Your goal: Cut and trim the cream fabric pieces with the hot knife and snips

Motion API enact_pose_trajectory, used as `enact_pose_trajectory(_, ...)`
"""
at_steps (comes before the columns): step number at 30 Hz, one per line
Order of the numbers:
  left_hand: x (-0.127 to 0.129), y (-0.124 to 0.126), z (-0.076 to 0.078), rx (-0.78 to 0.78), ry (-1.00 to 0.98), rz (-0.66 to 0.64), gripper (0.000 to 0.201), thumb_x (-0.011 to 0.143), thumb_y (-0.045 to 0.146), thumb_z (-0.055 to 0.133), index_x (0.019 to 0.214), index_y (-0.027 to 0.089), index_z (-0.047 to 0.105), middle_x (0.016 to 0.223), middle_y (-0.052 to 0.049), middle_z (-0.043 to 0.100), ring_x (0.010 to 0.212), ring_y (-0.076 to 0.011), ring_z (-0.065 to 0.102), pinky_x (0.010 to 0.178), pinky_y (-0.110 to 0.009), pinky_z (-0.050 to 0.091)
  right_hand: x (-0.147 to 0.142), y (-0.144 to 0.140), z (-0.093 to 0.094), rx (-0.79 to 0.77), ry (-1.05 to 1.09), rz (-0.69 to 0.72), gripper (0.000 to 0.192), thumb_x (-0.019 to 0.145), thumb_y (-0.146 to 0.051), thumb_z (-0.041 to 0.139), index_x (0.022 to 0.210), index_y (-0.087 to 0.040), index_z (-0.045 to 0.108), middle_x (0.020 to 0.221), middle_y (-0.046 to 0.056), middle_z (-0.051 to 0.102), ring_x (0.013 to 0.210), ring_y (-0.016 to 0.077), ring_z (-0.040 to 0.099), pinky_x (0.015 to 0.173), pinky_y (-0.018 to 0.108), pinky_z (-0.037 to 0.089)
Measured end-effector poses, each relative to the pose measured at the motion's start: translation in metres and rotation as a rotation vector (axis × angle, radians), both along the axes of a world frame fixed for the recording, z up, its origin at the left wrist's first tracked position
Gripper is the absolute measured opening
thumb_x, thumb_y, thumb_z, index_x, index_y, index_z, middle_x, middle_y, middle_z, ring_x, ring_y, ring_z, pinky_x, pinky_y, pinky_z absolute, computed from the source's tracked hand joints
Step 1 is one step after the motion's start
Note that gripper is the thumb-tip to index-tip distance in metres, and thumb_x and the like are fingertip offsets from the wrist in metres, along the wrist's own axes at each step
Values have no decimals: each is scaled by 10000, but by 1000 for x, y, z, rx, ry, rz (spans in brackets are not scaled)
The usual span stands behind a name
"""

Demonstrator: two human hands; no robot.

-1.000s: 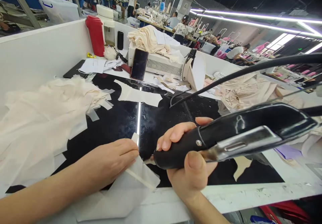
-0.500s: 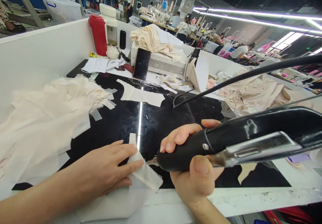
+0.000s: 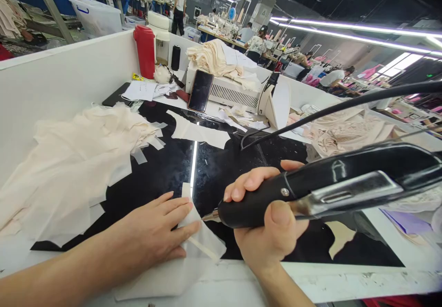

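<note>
Probably limp, our fabric panel (image 3: 209,240) wants pinning near its edge: left hand (image 3: 160,228) spread atop, right hand (image 3: 271,240) clasping the nozzle tool (image 3: 324,176).

I count two hands (image 3: 160,228), one black tool (image 3: 252,205), one phone (image 3: 200,90), one red container (image 3: 145,51) and, small on my feed, perhaps five people (image 3: 333,78).

"What shows of the person's body?"

"Two forearms, bare to the edge of view: left forearm (image 3: 86,256) at eight o'clock, right forearm (image 3: 279,281) at five."

"And each grip?"

"Both bare. The left grip (image 3: 160,226), between seven and eight, has slender fingers (image 3: 179,212); the right grip (image 3: 264,240), at five, shows a broad thumb (image 3: 279,226) with a short nail."
</note>
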State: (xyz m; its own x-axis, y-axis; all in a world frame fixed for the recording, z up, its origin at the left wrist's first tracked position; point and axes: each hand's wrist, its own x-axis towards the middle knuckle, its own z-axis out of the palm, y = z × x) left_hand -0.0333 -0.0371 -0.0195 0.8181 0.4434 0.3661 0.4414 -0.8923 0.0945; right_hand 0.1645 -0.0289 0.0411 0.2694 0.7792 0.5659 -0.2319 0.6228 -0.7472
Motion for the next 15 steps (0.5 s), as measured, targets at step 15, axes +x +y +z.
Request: enact_pose_trajectory(15, 3, 0, -4, -8, -20, 5, 436, 936, 446, 758, 1289, 221, 637, 1236, -122, 684, 1204, -269, 637, 1081, -422, 506, -8, 8, -2, -16, 5, 5, 369, 913, -364, 746, 1206, -284, 536, 843, -62, 624, 604, 130, 630, 569, 310, 569)
